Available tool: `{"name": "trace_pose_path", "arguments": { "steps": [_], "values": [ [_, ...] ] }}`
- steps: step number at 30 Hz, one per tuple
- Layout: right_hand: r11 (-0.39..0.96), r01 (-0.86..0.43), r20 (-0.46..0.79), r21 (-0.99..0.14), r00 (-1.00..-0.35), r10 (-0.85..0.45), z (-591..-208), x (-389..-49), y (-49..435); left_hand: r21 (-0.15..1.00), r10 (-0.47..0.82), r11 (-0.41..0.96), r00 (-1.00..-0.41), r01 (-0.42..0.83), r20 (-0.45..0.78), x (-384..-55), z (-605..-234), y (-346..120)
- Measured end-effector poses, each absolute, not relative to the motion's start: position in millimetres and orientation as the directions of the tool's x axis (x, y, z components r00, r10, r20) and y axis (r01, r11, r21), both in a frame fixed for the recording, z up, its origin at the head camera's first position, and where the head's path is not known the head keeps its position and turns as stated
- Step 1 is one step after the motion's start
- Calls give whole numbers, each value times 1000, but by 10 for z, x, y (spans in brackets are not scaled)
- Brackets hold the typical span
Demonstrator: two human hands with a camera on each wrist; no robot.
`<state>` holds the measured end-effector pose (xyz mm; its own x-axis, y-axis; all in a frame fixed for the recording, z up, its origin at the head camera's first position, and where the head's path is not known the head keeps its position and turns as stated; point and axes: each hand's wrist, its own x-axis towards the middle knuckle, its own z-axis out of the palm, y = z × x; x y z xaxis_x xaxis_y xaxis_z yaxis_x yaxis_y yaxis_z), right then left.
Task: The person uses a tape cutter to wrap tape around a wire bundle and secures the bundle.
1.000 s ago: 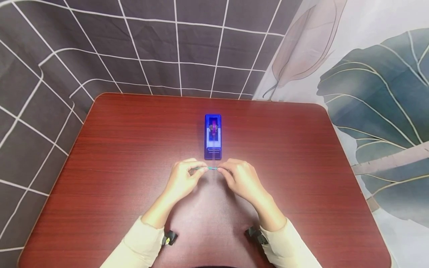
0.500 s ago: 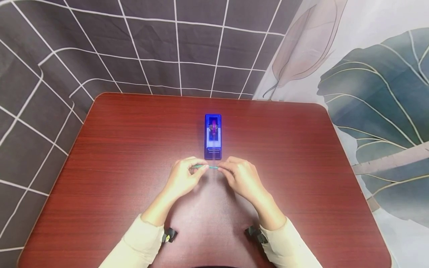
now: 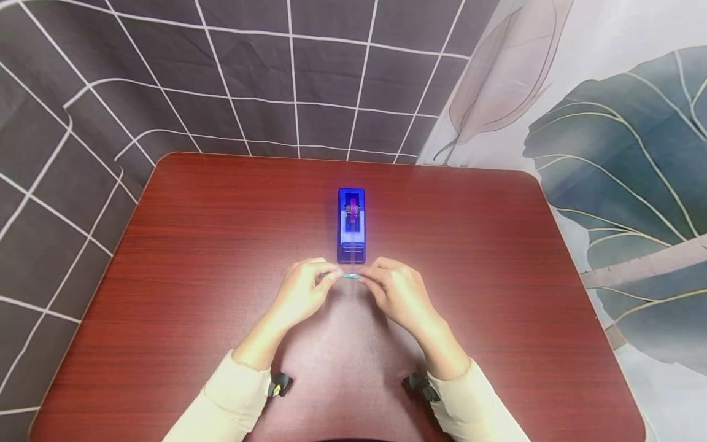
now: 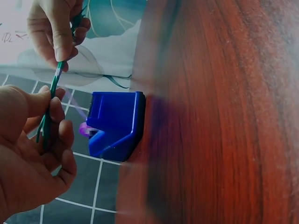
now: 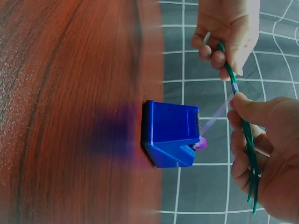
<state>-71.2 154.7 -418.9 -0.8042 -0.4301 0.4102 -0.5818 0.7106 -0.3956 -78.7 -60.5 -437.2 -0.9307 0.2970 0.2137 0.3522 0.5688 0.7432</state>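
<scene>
Both hands pinch a thin bundle of green cords [image 3: 351, 276] just in front of a blue tape dispenser [image 3: 351, 253]. My left hand [image 3: 305, 287] grips one end between thumb and fingers; my right hand [image 3: 399, 290] grips the other. Loose ends of the green cords [image 5: 250, 154] hang across the right palm in the right wrist view. Between the fingertips the bundle has a pale, shiny band. A clear purplish strip of tape [image 5: 216, 115] runs up from the dispenser to that band. The purple tape roll [image 3: 353, 210] sits inside the dispenser.
The dispenser stands on a reddish-brown wooden table [image 3: 193, 245] with rounded corners. Behind it hangs a dark grey cloth with white grid lines [image 3: 331, 73]. A pale curtain with large leaves [image 3: 618, 153] is on the right. Black wrist mounts [image 3: 280, 385] show at both cuffs.
The left fingers shift slightly along the green bundle, and the short stretch between the fingertips looks shinier now. The right hand, dispenser and table stay in place.
</scene>
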Motion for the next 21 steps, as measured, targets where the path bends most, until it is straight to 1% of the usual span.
{"name": "trace_pose_path", "arguments": {
  "steps": [10, 17, 21],
  "values": [
    [714, -560, 381, -421, -823, -421, -4172, -718, 1541, 748, 275, 544, -923, 380, 270, -778, -4393, -590],
    [758, -493, 236, -427, -870, -433, -4131, -735, 1519, 744, 271, 533, -915, 402, 300, -770, -4379, -591],
    [749, -506, 230, -428, -862, -451, -4124, -747, 1519, 752, 269, 525, -916, 399, 298, -771, -4381, -593]
  ]
}}
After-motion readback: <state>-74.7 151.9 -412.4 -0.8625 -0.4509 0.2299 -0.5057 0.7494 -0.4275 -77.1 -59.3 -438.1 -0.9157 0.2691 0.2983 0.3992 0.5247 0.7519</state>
